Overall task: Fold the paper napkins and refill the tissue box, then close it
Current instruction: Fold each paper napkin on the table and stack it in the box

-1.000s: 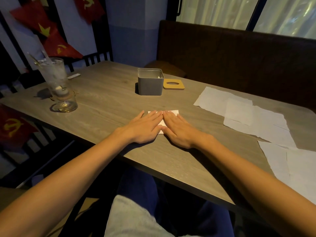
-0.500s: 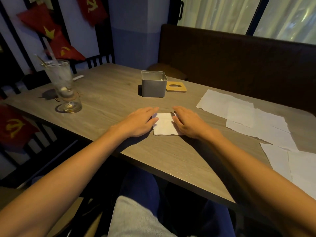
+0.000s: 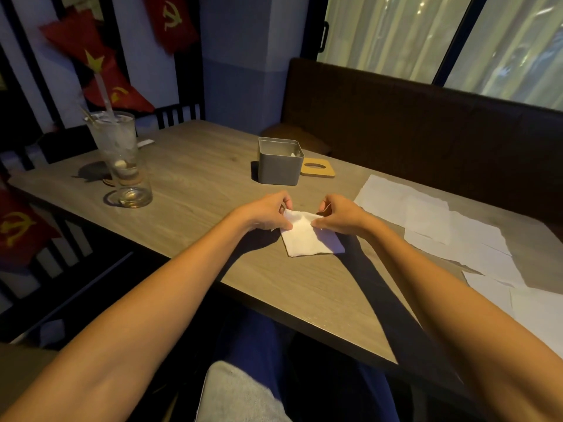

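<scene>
The folded white napkin (image 3: 307, 236) sits around the middle of the bench (image 3: 198, 184), closer to the near edge than the far one. Both hands hold it by its far edge. The left hand (image 3: 268, 213) pinches the far left corner between thumb and curled fingers (image 3: 286, 226), and the right hand (image 3: 341, 217) pinches the far right corner the same way, fingers (image 3: 316, 222) narrow around the paper. The napkin slopes down from that grip toward the person, its near edge low at the bench surface; whether it touches there I cannot tell.

Beyond the hands, toward the far edge, stands the grey tissue box (image 3: 280, 167), upright and open at the top, with a bit of white paper showing inside its right wall. Its wooden lid (image 3: 318, 169), with an oval slot, lies flat just beside the box on the right.

Unfolded napkins (image 3: 426, 214) lie spread and overlapping along the right side of the bench, running down to the near right corner.

Near the left edge stands a tall drinking glass (image 3: 122, 156) with a straw (image 3: 103, 92) in it.
</scene>
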The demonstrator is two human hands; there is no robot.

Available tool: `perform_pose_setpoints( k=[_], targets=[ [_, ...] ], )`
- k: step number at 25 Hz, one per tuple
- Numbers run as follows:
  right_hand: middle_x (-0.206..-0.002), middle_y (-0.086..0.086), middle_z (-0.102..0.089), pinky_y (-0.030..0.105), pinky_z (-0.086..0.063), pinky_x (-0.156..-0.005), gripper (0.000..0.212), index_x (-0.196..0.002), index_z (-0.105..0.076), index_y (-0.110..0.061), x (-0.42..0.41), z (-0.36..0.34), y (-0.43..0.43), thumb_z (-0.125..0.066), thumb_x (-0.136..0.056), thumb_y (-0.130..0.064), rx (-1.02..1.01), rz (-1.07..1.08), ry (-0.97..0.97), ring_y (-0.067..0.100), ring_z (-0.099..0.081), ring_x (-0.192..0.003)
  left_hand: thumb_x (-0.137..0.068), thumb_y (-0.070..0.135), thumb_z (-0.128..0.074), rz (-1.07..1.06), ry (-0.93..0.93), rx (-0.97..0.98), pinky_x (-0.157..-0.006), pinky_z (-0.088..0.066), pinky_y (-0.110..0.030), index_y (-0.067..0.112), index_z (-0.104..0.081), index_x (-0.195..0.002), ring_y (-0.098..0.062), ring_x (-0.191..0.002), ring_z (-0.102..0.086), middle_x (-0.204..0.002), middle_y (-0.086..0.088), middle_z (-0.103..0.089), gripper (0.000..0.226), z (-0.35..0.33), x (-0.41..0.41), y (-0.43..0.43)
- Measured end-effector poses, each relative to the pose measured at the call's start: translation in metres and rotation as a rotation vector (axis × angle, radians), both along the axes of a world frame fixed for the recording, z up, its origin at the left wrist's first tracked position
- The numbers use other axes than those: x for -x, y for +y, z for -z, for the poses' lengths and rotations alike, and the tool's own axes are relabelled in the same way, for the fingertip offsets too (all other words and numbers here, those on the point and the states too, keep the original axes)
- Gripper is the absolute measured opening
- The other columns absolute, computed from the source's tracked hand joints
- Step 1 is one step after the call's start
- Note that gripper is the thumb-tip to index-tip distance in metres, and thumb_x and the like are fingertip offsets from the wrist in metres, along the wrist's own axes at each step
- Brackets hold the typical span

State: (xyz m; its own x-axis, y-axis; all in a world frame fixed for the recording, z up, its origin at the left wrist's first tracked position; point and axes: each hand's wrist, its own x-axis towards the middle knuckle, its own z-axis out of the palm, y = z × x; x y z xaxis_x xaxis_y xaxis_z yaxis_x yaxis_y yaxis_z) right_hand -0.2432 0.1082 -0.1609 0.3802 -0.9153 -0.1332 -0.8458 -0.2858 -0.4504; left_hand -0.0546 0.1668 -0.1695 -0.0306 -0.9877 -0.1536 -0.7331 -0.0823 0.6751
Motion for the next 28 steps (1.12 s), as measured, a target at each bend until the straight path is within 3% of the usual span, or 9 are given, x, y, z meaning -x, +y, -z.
perform_pose_setpoints(
  k=[2,5,10,13,15,18,21,25,28],
  targets=[
    [-0.105,0.001,-0.06,0.018,-0.049,-0.069,0.035,-0.114,-0.054,-0.019,0.002,-0.004,0.0,-0.074,-0.087,-0.032,-0.031,-0.021,-0.015,0.019,-0.06,-0.092,-0.088,0.007,-0.073,-0.004,0.115,0.04,-0.073,-0.057,-0.024,0.026,-0.049,-0.124,-0.019,-0.091,-0.061,-0.108,-0.003,-0.058,0.048,0.001,-0.002,0.001],
    [-0.095,0.002,-0.063,0.017,-0.048,-0.068,0.023,-0.102,-0.061,-0.017,0.006,-0.007,0.0,-0.068,-0.091,-0.037,-0.04,-0.064,-0.012,0.017,-0.06,-0.083,-0.088,0.004,-0.072,-0.041,0.293,0.131,-0.066,-0.056,-0.017,0.027,-0.055,-0.129,-0.014,-0.095,-0.06,-0.116,0.001,-0.056,0.05,0.005,-0.007,0.002],
    [-0.093,0.002,-0.064,0.018,-0.051,-0.065,0.028,-0.106,-0.063,-0.016,0.013,-0.008,0.001,-0.065,-0.093,-0.041,-0.043,-0.02,-0.336,0.019,-0.063,-0.084,-0.093,0.009,-0.069,-0.123,0.615,0.153,-0.085,-0.061,-0.031,0.022,-0.059,-0.136,-0.018,-0.112,-0.063,-0.126,0.0,-0.061,0.046,0.008,-0.008,0.005],
    [-0.103,0.004,-0.068,0.027,-0.059,-0.076,0.031,-0.111,-0.068,-0.016,0.01,-0.012,0.003,-0.065,-0.092,-0.041,-0.07,0.003,-0.502,0.022,-0.067,-0.094,-0.096,0.021,-0.067,-0.303,0.706,0.199,-0.083,-0.062,-0.035,0.022,-0.07,-0.121,-0.018,-0.103,-0.068,-0.115,0.0,-0.068,0.026,0.006,0.0,0.003],
    [-0.102,0.0,-0.069,0.023,-0.059,-0.069,0.024,-0.109,-0.069,-0.018,0.009,-0.015,0.004,-0.063,-0.095,-0.036,-0.069,0.005,-0.586,0.019,-0.07,-0.094,-0.093,0.026,-0.07,-0.378,0.762,0.23,-0.085,-0.061,-0.036,0.022,-0.073,-0.112,-0.019,-0.1,-0.067,-0.109,0.0,-0.069,0.019,0.003,0.001,0.0],
    [-0.097,-0.006,-0.069,0.015,-0.054,-0.06,0.014,-0.101,-0.07,-0.023,0.013,-0.02,0.001,-0.062,-0.096,-0.032,-0.043,-0.032,-0.611,0.016,-0.07,-0.09,-0.093,0.027,-0.071,-0.417,0.783,0.257,-0.084,-0.061,-0.035,0.024,-0.073,-0.107,-0.02,-0.1,-0.067,-0.107,0.0,-0.069,0.015,-0.003,-0.001,-0.003],
    [-0.105,-0.009,-0.067,0.009,-0.052,-0.06,0.022,-0.109,-0.072,-0.023,0.008,-0.029,-0.004,-0.066,-0.092,-0.036,0.025,-0.127,-0.553,0.011,-0.065,-0.097,-0.094,0.024,-0.07,-0.331,0.667,0.305,-0.076,-0.058,-0.026,0.027,-0.074,-0.104,-0.013,-0.098,-0.066,-0.104,0.006,-0.069,0.012,-0.012,0.002,-0.003],
    [-0.096,-0.004,-0.071,0.013,-0.051,-0.061,0.02,-0.102,-0.077,-0.019,-0.007,-0.046,-0.011,-0.07,-0.09,-0.032,0.178,-0.201,-0.487,0.012,-0.066,-0.087,-0.094,0.022,-0.07,-0.242,0.629,0.372,-0.077,-0.056,-0.022,0.025,-0.072,-0.117,-0.01,-0.102,-0.066,-0.11,0.006,-0.072,0.024,-0.026,0.008,-0.006],
    [-0.099,-0.004,-0.072,0.018,-0.056,-0.068,0.023,-0.105,-0.077,-0.019,-0.011,-0.053,-0.017,-0.071,-0.088,-0.033,0.168,-0.229,-0.486,0.012,-0.067,-0.089,-0.092,0.025,-0.072,-0.288,0.657,0.363,-0.081,-0.058,-0.027,0.025,-0.074,-0.112,-0.014,-0.103,-0.066,-0.11,0.005,-0.072,0.02,-0.032,0.004,-0.009]
  ],
)
